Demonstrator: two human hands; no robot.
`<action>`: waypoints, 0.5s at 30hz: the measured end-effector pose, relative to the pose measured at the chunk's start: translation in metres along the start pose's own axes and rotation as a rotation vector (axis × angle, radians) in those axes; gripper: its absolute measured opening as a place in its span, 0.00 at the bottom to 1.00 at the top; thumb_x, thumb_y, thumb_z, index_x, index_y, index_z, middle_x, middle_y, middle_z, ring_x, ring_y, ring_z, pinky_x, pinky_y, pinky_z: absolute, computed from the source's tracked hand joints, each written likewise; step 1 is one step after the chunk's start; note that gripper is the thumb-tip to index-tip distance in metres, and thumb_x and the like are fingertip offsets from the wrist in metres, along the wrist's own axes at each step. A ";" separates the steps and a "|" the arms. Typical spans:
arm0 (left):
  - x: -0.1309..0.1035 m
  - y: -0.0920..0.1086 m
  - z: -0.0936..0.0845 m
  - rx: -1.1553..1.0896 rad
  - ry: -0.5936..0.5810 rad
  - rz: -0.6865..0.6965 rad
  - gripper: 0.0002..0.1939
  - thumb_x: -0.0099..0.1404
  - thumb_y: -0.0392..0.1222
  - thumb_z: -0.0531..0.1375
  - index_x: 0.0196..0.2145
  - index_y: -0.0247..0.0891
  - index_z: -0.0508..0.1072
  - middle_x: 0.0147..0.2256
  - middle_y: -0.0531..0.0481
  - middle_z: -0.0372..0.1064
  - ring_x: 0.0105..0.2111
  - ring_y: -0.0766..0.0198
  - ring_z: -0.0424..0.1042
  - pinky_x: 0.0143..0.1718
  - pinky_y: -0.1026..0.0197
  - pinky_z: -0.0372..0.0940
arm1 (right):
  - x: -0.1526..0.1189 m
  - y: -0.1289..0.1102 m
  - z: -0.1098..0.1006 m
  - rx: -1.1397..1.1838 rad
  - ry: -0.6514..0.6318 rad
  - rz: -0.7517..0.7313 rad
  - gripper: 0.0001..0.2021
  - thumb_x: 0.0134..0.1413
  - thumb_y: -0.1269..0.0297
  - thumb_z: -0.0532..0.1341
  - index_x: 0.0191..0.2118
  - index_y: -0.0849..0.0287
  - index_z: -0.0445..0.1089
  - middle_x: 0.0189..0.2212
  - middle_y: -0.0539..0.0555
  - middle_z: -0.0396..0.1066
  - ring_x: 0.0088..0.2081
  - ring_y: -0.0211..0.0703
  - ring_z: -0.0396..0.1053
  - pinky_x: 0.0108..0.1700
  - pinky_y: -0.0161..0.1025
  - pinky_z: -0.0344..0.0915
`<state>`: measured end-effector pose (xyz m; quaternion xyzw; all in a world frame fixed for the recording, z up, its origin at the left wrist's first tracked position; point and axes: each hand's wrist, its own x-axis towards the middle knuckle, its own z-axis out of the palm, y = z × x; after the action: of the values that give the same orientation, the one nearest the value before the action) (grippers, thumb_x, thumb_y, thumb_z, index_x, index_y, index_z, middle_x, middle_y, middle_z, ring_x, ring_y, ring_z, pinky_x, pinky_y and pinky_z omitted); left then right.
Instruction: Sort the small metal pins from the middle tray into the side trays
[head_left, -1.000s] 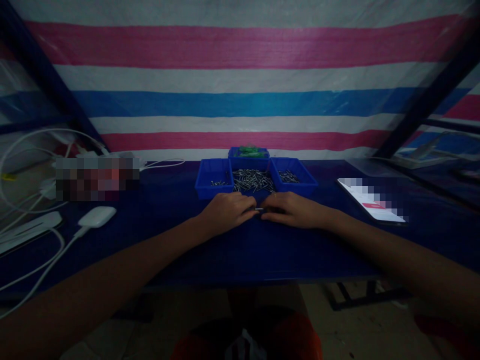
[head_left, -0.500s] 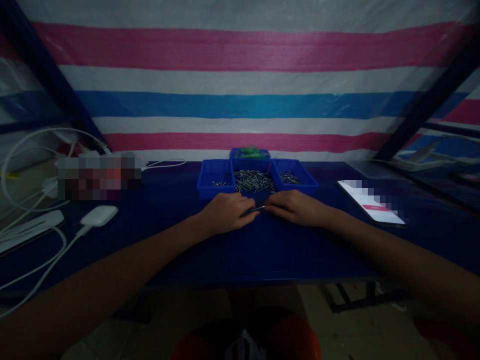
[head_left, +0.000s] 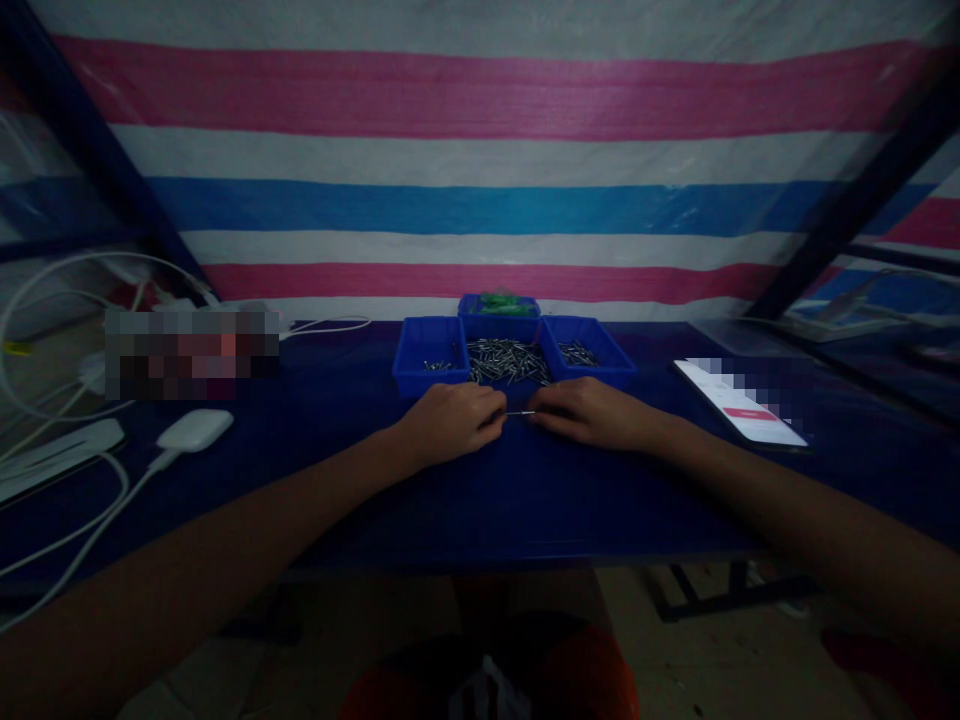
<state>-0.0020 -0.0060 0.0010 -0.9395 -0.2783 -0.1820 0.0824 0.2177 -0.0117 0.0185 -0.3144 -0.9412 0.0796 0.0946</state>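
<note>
Between my two hands a thin silver metal pin lies level, just above or on the blue table. My left hand pinches its left end with thumb and fingers drawn together. On the other side, my right hand closes its fingertips on the right end. Behind the hands lies a loose pile of similar metal pins. Flanking the pile are a left blue bin and a right blue bin, each with some small metal pieces inside.
A rear blue bin holds green items. To the right lies a lit phone. White cables, a white charger and a pixelated patch are at left. A striped sheet hangs behind the table.
My left thumb and fingers have come together around the pin's left end. More of the pin shows between the hands, and it lies more level. My right hand has hardly moved.
</note>
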 end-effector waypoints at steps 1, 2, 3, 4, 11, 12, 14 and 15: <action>0.000 0.000 0.000 -0.001 0.000 -0.002 0.06 0.61 0.38 0.52 0.30 0.36 0.66 0.27 0.54 0.67 0.29 0.68 0.66 0.29 0.66 0.57 | 0.000 0.000 0.000 0.005 0.002 -0.003 0.13 0.59 0.61 0.49 0.38 0.63 0.66 0.29 0.53 0.68 0.29 0.36 0.65 0.33 0.34 0.59; 0.000 0.000 0.000 -0.001 -0.003 -0.002 0.05 0.61 0.38 0.52 0.30 0.36 0.66 0.27 0.54 0.67 0.28 0.68 0.66 0.28 0.67 0.57 | 0.000 0.001 0.001 0.008 0.003 -0.004 0.12 0.59 0.62 0.49 0.38 0.63 0.66 0.29 0.53 0.68 0.29 0.36 0.65 0.33 0.34 0.59; 0.000 0.000 0.000 0.000 -0.006 -0.002 0.05 0.61 0.38 0.52 0.30 0.36 0.66 0.27 0.54 0.67 0.28 0.68 0.66 0.28 0.67 0.57 | 0.000 0.002 0.001 0.010 0.003 -0.002 0.12 0.58 0.62 0.49 0.38 0.62 0.66 0.29 0.53 0.68 0.29 0.36 0.65 0.33 0.34 0.59; 0.000 0.000 0.000 0.000 -0.008 -0.003 0.05 0.61 0.38 0.52 0.30 0.36 0.66 0.27 0.54 0.67 0.28 0.69 0.66 0.28 0.67 0.57 | 0.000 0.002 0.002 0.009 0.004 0.000 0.11 0.58 0.62 0.50 0.38 0.62 0.66 0.28 0.53 0.68 0.29 0.36 0.65 0.32 0.34 0.59; 0.000 0.000 0.000 -0.004 -0.002 -0.003 0.03 0.61 0.37 0.53 0.31 0.36 0.65 0.27 0.55 0.66 0.28 0.70 0.66 0.28 0.67 0.56 | 0.001 0.001 0.001 0.018 -0.007 0.016 0.08 0.56 0.65 0.51 0.35 0.61 0.65 0.27 0.51 0.67 0.27 0.35 0.64 0.30 0.33 0.57; -0.001 0.001 0.000 -0.007 -0.002 -0.003 0.03 0.61 0.37 0.53 0.31 0.36 0.65 0.27 0.55 0.66 0.28 0.70 0.66 0.28 0.67 0.56 | 0.001 0.000 0.001 0.020 -0.010 0.015 0.07 0.56 0.65 0.51 0.35 0.61 0.64 0.27 0.51 0.67 0.27 0.35 0.64 0.30 0.33 0.57; -0.001 0.000 0.001 -0.007 0.002 -0.005 0.03 0.61 0.37 0.53 0.30 0.36 0.65 0.27 0.55 0.66 0.28 0.70 0.66 0.27 0.67 0.56 | 0.001 0.000 0.000 0.021 -0.013 0.012 0.08 0.56 0.65 0.51 0.35 0.61 0.65 0.27 0.51 0.67 0.27 0.35 0.64 0.30 0.33 0.57; -0.001 0.000 0.001 -0.006 0.007 -0.005 0.03 0.61 0.37 0.53 0.30 0.36 0.65 0.27 0.55 0.66 0.28 0.70 0.66 0.27 0.67 0.56 | 0.001 0.000 0.000 0.018 -0.012 0.009 0.08 0.56 0.65 0.51 0.35 0.61 0.65 0.27 0.51 0.67 0.27 0.35 0.64 0.30 0.33 0.57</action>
<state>-0.0022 -0.0064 -0.0001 -0.9383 -0.2800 -0.1864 0.0799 0.2171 -0.0115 0.0186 -0.3173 -0.9396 0.0904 0.0914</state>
